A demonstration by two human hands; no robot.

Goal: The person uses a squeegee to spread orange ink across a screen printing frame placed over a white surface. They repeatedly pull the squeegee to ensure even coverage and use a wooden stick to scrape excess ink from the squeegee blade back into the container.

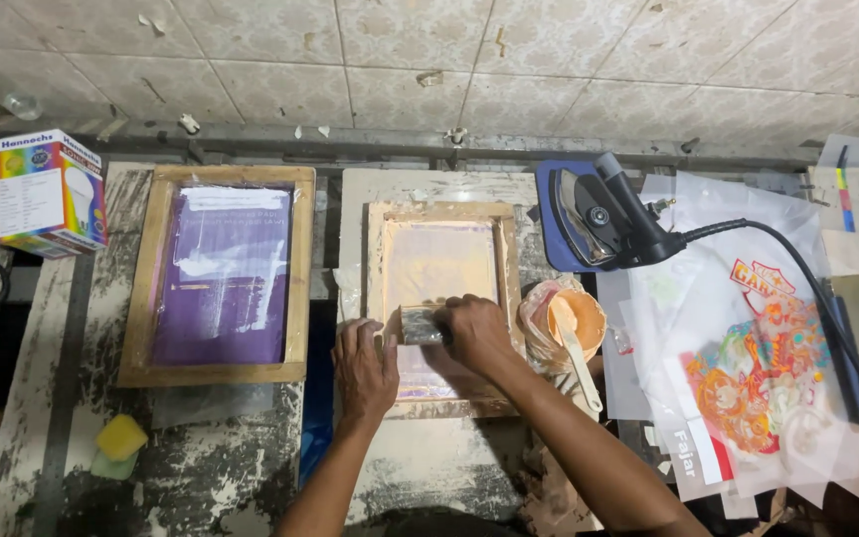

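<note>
The right hand [477, 333] is closed over a small squeegee with a pale, ink-smeared handle [420, 325], gripping it from the right, while the left hand [365, 370] lies flat with fingers pressed on the lower left edge of a small wooden screen-printing frame with a pinkish-white mesh [439, 224]; whether the left fingertips also touch the squeegee cannot be told. The squeegee rests across the mesh about midway down the frame, which lies on a paint-spattered white board [429, 467]. Just right of the frame stands an open tub of orange ink [579, 313] with a pale plastic spatula [581, 360] leaning in it. Beyond it lie a black clothes iron [613, 214] on a blue pad and translucent sheets with a colourful printed design [763, 373]. To the left sits a larger wooden frame with purple mesh [221, 278], a boxed light bulb [50, 194] and a yellow sponge [121, 438].
</note>
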